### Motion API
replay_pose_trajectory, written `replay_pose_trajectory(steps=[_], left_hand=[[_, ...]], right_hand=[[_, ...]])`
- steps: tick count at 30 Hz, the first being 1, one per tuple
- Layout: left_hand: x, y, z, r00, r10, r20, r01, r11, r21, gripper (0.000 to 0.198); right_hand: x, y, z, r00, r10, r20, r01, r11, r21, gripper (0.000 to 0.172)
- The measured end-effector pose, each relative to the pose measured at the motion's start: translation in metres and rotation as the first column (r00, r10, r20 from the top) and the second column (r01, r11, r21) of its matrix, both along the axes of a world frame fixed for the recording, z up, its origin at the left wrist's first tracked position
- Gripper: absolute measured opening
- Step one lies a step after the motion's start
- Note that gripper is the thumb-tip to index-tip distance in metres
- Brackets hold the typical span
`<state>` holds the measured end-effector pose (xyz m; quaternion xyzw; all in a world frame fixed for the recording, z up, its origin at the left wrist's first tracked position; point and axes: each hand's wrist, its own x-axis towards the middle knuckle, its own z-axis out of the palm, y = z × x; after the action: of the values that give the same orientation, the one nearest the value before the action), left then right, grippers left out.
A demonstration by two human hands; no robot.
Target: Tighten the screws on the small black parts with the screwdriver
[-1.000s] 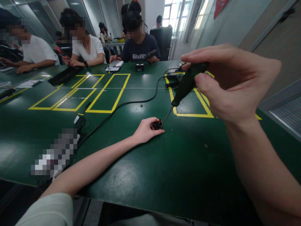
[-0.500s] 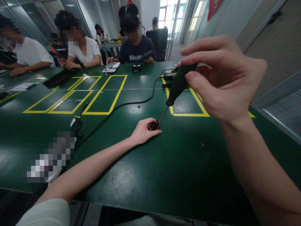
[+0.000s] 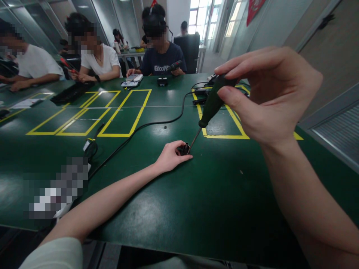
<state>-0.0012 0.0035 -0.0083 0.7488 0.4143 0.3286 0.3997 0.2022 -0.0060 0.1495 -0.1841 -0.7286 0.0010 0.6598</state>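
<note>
My right hand (image 3: 269,93) pinches the dark green handle of a screwdriver (image 3: 212,103) between thumb and fingers. The thin shaft slants down to the left, and its tip meets a small black part (image 3: 185,149). Thumb and fingers of my left hand (image 3: 172,155) are closed round that part and hold it on the green tabletop (image 3: 179,209). A short round post stands up from the part; the rest of it is mostly hidden by my fingers.
A black cable (image 3: 157,122) curves across the table, left of my hands. A blurred-out long object (image 3: 60,186) lies beside my left forearm. Yellow tape (image 3: 224,136) marks rectangles, with black items (image 3: 200,100) behind the screwdriver. Several people sit across the table.
My right hand has rolled slightly round the handle, its fingers and thumb shifting on it. The screwdriver tip and my left hand with the black part stay in place.
</note>
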Motion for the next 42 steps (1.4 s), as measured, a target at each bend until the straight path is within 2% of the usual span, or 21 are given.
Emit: replay_pose_trajectory(steps=[3, 6, 9, 14, 19, 22, 25, 30, 35, 38, 42], left_hand=[[0.000, 0.000, 0.000, 1.000, 0.003, -0.007, -0.003, 1.000, 0.001, 0.031], [0.000, 0.000, -0.001, 1.000, 0.007, -0.003, -0.007, 1.000, 0.006, 0.031], [0.000, 0.000, -0.002, 1.000, 0.006, -0.001, -0.006, 1.000, 0.008, 0.032], [-0.001, 0.001, -0.002, 1.000, 0.003, 0.007, -0.003, 1.000, 0.005, 0.030], [-0.001, 0.002, -0.004, 1.000, 0.002, 0.009, -0.002, 1.000, 0.004, 0.031], [-0.001, 0.002, -0.003, 1.000, 0.004, 0.003, -0.004, 1.000, -0.002, 0.031], [0.000, 0.001, -0.002, 1.000, 0.005, 0.003, -0.005, 1.000, -0.002, 0.030], [0.000, 0.001, -0.001, 1.000, 0.001, 0.000, -0.001, 1.000, -0.002, 0.031], [-0.001, 0.001, -0.002, 1.000, 0.003, -0.012, -0.003, 1.000, 0.006, 0.031], [-0.001, 0.001, -0.001, 1.000, 0.004, -0.010, -0.004, 1.000, 0.007, 0.030], [-0.001, 0.000, -0.001, 1.000, 0.008, -0.010, -0.008, 1.000, 0.012, 0.030]], right_hand=[[0.000, -0.001, -0.002, 0.999, 0.003, 0.037, -0.002, 1.000, -0.021, 0.034], [0.001, 0.000, -0.002, 0.997, 0.015, 0.072, -0.015, 1.000, 0.003, 0.031], [0.002, 0.001, -0.002, 0.999, 0.031, 0.033, -0.033, 0.997, 0.067, 0.026], [-0.002, -0.003, -0.002, 1.000, -0.015, -0.027, 0.018, 0.995, 0.094, 0.022], [-0.001, -0.001, -0.004, 0.996, -0.070, -0.047, 0.073, 0.995, 0.068, 0.030], [0.002, 0.001, -0.004, 0.992, -0.124, -0.023, 0.126, 0.985, 0.116, 0.032], [0.002, 0.002, -0.003, 0.993, -0.113, 0.040, 0.106, 0.985, 0.135, 0.029], [0.001, -0.001, -0.002, 0.992, -0.106, 0.071, 0.100, 0.991, 0.090, 0.034], [0.006, -0.004, -0.001, 0.975, -0.117, 0.190, 0.114, 0.993, 0.025, 0.033], [0.005, -0.007, 0.000, 0.984, -0.069, 0.164, 0.070, 0.998, 0.001, 0.032], [0.001, -0.012, 0.001, 0.994, -0.042, 0.103, 0.046, 0.998, -0.038, 0.021]])
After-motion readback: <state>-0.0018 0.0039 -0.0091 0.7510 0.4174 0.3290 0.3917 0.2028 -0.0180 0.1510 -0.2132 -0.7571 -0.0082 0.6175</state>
